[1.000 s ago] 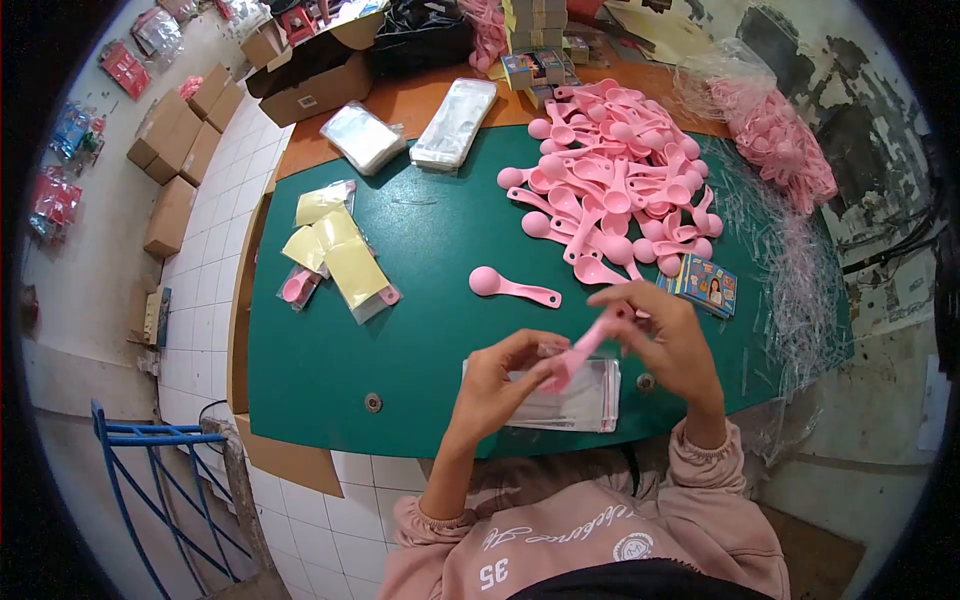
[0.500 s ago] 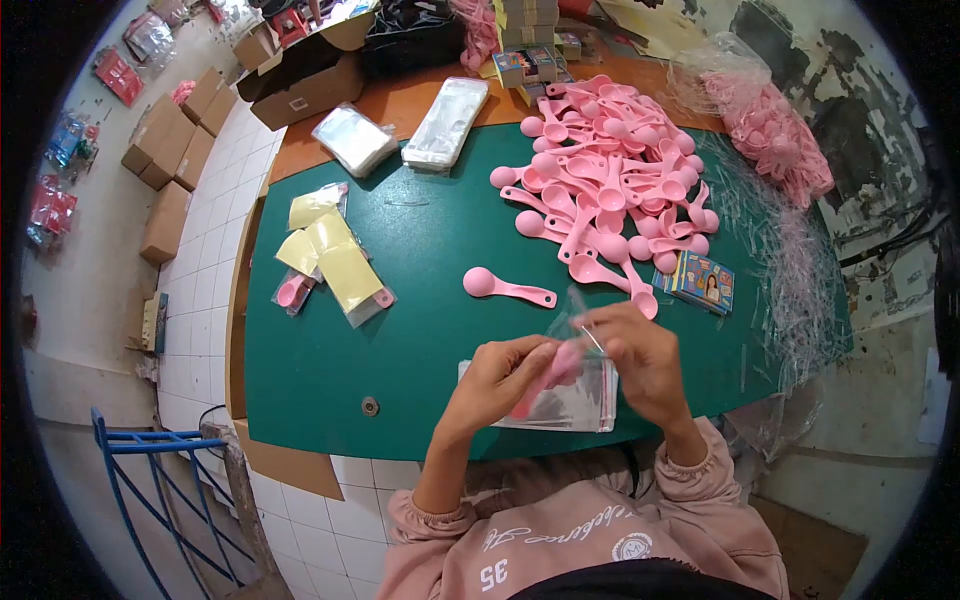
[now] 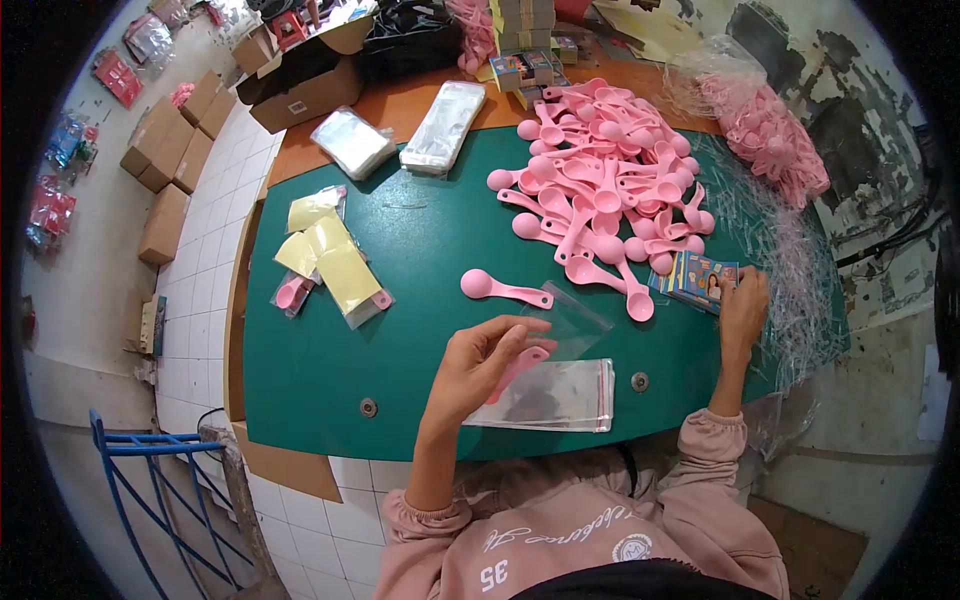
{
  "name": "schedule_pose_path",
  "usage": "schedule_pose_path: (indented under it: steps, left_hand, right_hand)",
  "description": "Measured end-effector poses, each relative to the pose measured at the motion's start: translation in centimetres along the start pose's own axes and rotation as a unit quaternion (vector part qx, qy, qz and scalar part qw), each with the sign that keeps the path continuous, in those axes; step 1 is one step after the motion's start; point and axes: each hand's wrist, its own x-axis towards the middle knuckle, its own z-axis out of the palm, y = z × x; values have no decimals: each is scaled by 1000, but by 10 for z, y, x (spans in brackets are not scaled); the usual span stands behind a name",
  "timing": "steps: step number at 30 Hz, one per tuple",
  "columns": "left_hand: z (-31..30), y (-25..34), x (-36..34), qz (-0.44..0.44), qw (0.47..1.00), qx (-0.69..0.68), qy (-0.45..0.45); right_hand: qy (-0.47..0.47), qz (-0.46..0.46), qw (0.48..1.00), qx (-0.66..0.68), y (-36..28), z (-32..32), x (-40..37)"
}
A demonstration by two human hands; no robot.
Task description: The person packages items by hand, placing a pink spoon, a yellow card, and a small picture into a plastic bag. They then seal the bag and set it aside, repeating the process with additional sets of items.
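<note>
A pink measuring spoon [image 3: 518, 372] is gripped in my left hand [image 3: 468, 368], its handle showing below the fingers. From the fingertips a clear plastic bag [image 3: 572, 318] spreads out to the upper right. Under that hand lies a stack of clear bags [image 3: 560, 395] with a red-striped edge. My right hand [image 3: 745, 312] has its fingers closed at the right edge of a stack of blue printed cards [image 3: 697, 280]; what lies between its fingertips is hidden. Above the left hand, a single pink measuring spoon [image 3: 505, 290] rests on the green table.
A large heap of pink spoons [image 3: 605, 185] covers the table's back right. Several packed bags with yellow cards [image 3: 345, 275] lie at left. Two bundles of clear bags, one bundle [image 3: 445, 125] longer, sit behind. Plastic scraps [image 3: 790, 290] trail along the right edge.
My right hand has left the plastic bag near my left hand and moved right to the printed cards. My left hand has shifted slightly left, still holding the spoon.
</note>
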Motion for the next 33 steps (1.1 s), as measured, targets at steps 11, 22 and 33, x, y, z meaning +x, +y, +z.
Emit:
schedule_pose_path:
  steps: [11,22,33]
  left_hand:
    - [3,-1,3,-11,999,44,-13]
    - [6,-1,-3,22,974,210,-78]
    - [2,-1,-19,-4,950,306,-64]
  right_hand:
    - [-167,-81,777,602,-87,-70,-47]
    - [-353,-352,778,382,-107,-83,-50]
    - [-445,-303,724,432,-106,-48,-72]
